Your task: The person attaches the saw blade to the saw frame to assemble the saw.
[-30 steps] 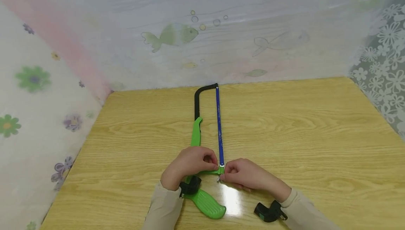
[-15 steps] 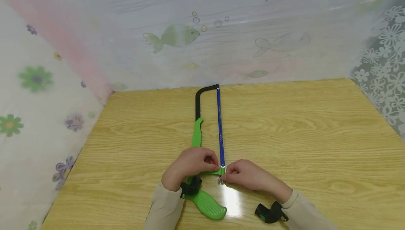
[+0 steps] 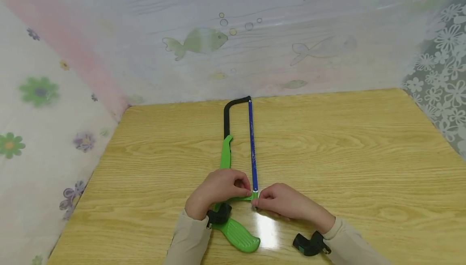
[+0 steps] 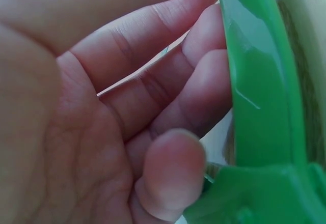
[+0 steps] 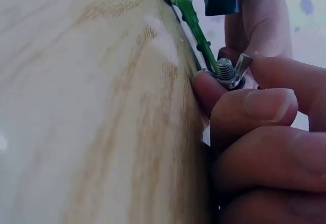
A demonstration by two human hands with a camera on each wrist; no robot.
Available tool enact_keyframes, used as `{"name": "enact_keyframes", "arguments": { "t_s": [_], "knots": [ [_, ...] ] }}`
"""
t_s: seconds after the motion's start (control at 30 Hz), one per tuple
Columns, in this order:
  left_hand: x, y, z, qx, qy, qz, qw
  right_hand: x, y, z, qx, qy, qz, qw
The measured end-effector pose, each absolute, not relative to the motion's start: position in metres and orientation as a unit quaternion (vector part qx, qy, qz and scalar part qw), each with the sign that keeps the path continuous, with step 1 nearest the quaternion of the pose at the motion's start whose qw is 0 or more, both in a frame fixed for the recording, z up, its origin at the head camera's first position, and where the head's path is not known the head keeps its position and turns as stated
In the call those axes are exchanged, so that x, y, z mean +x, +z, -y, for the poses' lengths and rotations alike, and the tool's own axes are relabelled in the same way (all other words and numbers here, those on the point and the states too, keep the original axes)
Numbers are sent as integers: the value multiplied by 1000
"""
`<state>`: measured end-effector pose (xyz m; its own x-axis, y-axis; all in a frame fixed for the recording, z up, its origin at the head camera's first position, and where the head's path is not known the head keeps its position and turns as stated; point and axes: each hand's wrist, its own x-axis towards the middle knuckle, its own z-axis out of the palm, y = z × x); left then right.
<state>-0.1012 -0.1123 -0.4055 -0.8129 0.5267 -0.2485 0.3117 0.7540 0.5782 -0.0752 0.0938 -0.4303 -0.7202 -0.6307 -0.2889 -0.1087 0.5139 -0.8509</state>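
A hacksaw (image 3: pixel 226 155) lies on the table with its blue blade (image 3: pixel 253 147) on the right side and its green handle (image 3: pixel 240 236) toward me. My left hand (image 3: pixel 223 186) holds the green frame near the blade's close end; in the left wrist view its fingers curl against the green frame (image 4: pixel 262 86). At that same end, my right hand (image 3: pixel 287 202) pinches a metal wing nut (image 5: pixel 244 64) between thumb and forefinger. A threaded bolt end (image 5: pixel 224 67) pokes out through the nut. In the head view the fingertips mostly cover the nut.
The wooden table (image 3: pixel 346 147) reaches back to a wall covering (image 3: pixel 255 62) printed with fish. The saw's black front bow (image 3: pixel 226 115) comes close to the table's back edge. A black wrist camera (image 3: pixel 309 244) sits at the right sleeve, another (image 3: pixel 219 214) over the saw handle.
My right thumb and forefinger have shifted slightly over the wing nut, which showed more beside the fingertips before. The left hand and the hacksaw have stayed in place.
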Motion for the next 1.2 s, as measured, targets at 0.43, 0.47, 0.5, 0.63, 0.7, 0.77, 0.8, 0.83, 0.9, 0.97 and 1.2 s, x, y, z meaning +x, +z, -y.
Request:
{"name": "enact_keyframes", "arguments": {
  "t_s": [0.43, 0.47, 0.5, 0.63, 0.7, 0.77, 0.8, 0.83, 0.9, 0.97, 1.2],
  "knots": [
    [-101, -405, 113, 229, 272, -912, 205, -76, -427, -94, -230, -438, -816, 300],
    [-101, -404, 113, 228, 272, -912, 206, -76, -427, -94, -231, -440, -813, 304],
    [-101, -404, 113, 228, 272, -912, 206, -76, -426, -94, -231, -443, -810, 308],
    [-101, -404, 112, 226, 272, -912, 207, -76, -426, -95, -230, -453, -800, 318],
    [-101, -403, 112, 225, 272, -912, 209, -76, -427, -95, -227, -458, -796, 323],
    [-101, -404, 112, 225, 271, -912, 209, -76, -428, -95, -224, -462, -794, 326],
    [-101, -404, 112, 226, 271, -912, 208, -75, -428, -95, -222, -464, -793, 328],
    [-101, -404, 112, 226, 270, -913, 207, -75, -428, -95, -221, -466, -791, 328],
    [-101, -404, 112, 227, 268, -913, 206, -75, -429, -95, -220, -468, -791, 328],
    [-101, -404, 112, 227, 267, -913, 207, -75, -431, -95, -219, -470, -789, 328],
    [-101, -405, 112, 226, 269, -913, 207, -75, -431, -95, -208, -471, -794, 323]
  ]
}}
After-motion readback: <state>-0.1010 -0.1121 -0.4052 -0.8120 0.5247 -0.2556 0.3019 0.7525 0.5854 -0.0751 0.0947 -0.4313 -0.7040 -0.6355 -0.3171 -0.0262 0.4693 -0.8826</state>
